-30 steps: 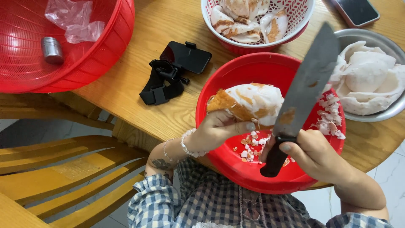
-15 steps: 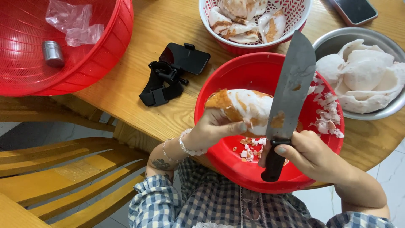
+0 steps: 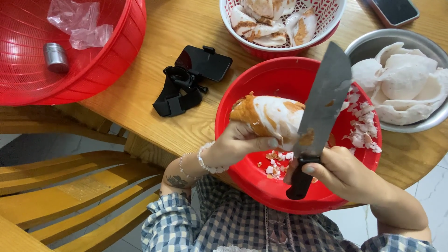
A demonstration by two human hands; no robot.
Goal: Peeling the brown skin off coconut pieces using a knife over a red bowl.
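My left hand [image 3: 235, 144] grips a chunk of white coconut flesh with brown skin patches [image 3: 270, 116] over a red plastic bowl [image 3: 261, 93]. My right hand [image 3: 343, 175] holds a large cleaver-like knife [image 3: 324, 98] by its black handle. The grey blade points up and away and lies against the right side of the chunk. White and brown shavings [image 3: 361, 133] lie inside the red bowl.
A metal bowl of peeled white pieces [image 3: 401, 81] stands at the right. A patterned bowl of brown-skinned pieces [image 3: 275, 23] is behind. A black phone mount [image 3: 191, 77], a big red basket [image 3: 93, 60] with a metal cylinder and plastic bag, a phone [image 3: 394, 10], wooden chair slats at lower left.
The knife blade has swung leftward and come down against the coconut chunk. My left hand has kept hold of the chunk over the red bowl.
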